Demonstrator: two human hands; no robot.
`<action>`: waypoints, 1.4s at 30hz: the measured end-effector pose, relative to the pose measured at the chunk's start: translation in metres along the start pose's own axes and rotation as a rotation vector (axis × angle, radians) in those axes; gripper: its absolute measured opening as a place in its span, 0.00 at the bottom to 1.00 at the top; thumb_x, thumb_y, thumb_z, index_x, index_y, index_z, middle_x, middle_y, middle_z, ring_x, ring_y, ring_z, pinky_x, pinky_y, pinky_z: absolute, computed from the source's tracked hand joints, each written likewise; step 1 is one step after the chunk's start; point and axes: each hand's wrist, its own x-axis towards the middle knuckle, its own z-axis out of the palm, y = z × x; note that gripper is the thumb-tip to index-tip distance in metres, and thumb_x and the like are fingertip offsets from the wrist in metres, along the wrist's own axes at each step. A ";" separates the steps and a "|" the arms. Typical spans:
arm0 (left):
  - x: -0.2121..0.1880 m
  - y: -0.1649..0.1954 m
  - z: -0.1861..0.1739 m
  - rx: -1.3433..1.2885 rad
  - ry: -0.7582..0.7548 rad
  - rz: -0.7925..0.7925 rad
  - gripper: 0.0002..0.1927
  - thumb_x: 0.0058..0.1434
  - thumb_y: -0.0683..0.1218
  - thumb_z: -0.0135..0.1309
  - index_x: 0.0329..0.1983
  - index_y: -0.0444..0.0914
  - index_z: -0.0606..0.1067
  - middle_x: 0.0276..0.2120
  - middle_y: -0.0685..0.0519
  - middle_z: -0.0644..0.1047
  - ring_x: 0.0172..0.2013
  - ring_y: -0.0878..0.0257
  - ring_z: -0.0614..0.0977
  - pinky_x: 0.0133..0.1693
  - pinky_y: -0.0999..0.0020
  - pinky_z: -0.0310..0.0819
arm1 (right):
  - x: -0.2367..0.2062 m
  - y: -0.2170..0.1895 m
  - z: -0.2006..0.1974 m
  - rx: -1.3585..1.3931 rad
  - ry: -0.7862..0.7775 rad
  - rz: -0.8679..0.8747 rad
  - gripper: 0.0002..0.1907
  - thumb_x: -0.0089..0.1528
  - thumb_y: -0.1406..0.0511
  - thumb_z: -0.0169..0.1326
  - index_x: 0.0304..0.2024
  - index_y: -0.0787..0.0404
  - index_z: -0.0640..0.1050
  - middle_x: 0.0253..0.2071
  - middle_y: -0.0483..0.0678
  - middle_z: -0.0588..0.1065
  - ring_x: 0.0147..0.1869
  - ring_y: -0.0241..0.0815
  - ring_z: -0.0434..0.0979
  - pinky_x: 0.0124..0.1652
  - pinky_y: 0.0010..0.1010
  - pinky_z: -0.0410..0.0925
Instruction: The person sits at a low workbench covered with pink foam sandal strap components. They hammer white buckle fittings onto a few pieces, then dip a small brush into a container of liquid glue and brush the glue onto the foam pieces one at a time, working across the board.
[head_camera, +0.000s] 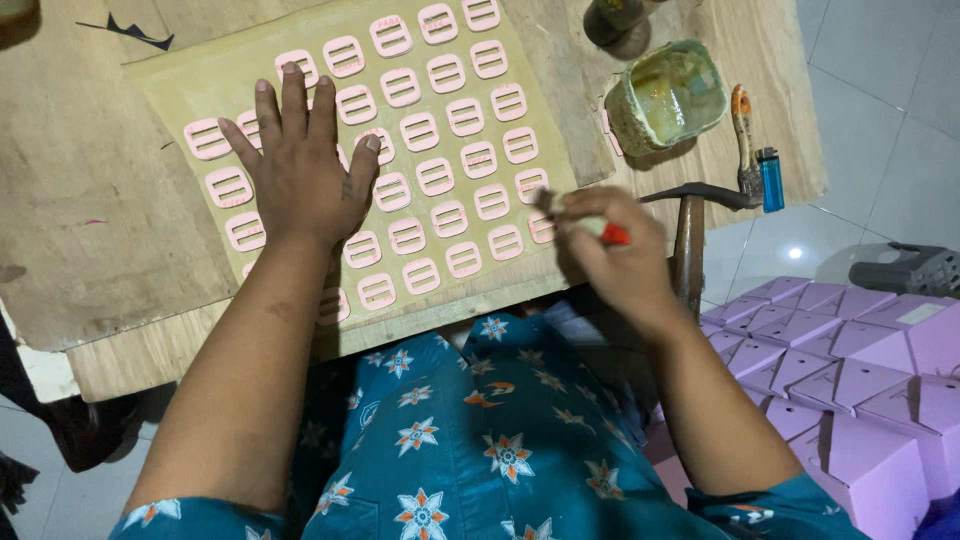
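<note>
Left hand (300, 170) flat, released, pressing board (200, 75) of pink buckles (433, 177); right hand (615, 255) grasping small brush (608, 232) lower right. Progress unclear; rows look filled.

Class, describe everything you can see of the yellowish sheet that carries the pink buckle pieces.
The sheet is a pale yellow-green, roughly square board lying flat and slightly turned on the wooden table. Rows of pink slotted buckle pieces cover most of it. The left hand presses flat on its left part, fingers spread. The right hand, holding a small red-tipped tool, works at its lower right edge. Its near edge reaches the table's front.
</note>
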 end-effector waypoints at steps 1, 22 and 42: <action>0.000 0.000 0.000 -0.003 0.002 0.004 0.39 0.70 0.65 0.42 0.76 0.37 0.60 0.76 0.40 0.53 0.74 0.38 0.48 0.67 0.29 0.25 | -0.001 0.000 0.000 0.020 -0.076 -0.010 0.07 0.63 0.75 0.56 0.44 0.66 0.78 0.49 0.54 0.79 0.56 0.47 0.81 0.55 0.36 0.72; -0.006 0.007 0.004 -0.009 0.003 -0.001 0.38 0.70 0.64 0.44 0.75 0.36 0.61 0.75 0.39 0.54 0.74 0.37 0.49 0.66 0.27 0.27 | -0.024 0.007 -0.033 -0.103 -0.131 0.066 0.05 0.61 0.74 0.59 0.40 0.67 0.79 0.46 0.53 0.80 0.52 0.46 0.82 0.52 0.32 0.72; -0.005 0.008 0.003 -0.022 0.009 0.000 0.38 0.71 0.64 0.43 0.75 0.36 0.61 0.75 0.39 0.55 0.74 0.36 0.48 0.66 0.26 0.26 | -0.043 -0.011 0.013 -0.248 0.042 0.031 0.07 0.61 0.69 0.64 0.41 0.62 0.80 0.42 0.50 0.79 0.45 0.46 0.83 0.44 0.31 0.75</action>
